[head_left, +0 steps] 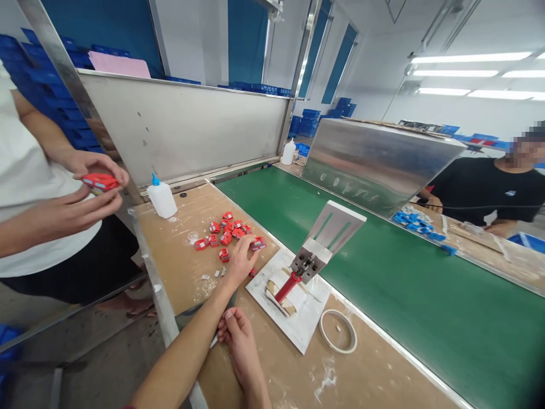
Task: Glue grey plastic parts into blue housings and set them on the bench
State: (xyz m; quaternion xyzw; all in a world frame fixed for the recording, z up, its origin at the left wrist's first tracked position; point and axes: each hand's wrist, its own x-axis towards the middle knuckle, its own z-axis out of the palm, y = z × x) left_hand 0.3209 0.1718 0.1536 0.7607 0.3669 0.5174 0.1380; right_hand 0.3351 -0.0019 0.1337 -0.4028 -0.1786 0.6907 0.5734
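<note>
Left grip (239, 262) pinching red part (258, 243) at pile's (225, 230) 4 o'clock edge; right grip (238, 335) curled shut, empty, resting on bench (179, 250), farther.

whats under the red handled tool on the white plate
A cream and brown block lies under the red-handled tool, on the white plate. The tool covers the block's middle, so that part cannot be seen.

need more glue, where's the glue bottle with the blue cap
In the head view, the glue bottle stands at the bench's far left corner, below the metal panel, just beyond the pile of red parts.
</note>
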